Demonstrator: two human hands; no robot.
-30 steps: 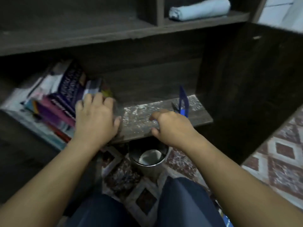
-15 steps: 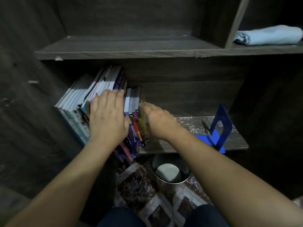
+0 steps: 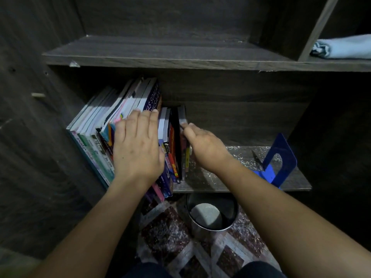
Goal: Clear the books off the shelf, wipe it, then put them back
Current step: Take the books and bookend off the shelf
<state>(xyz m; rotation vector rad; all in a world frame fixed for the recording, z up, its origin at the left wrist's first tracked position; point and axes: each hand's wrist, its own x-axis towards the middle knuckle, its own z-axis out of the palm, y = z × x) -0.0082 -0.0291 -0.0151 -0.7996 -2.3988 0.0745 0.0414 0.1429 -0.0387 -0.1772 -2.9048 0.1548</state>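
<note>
Books lean in a row at the left end of the shelf. The left hand lies flat on their spines, fingers straight. The right hand presses straight fingers against the side of the rightmost book.

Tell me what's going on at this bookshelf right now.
A person is handling the row of books at the left of the lower shelf. The left hand lies flat over the middle books, and the right hand is against the outermost book; whether it grips it is unclear. No books look cleared yet, and the shelf's bare part is speckled white. A blue bookend stands apart at the right end, and a rolled cloth sits higher up.
</note>
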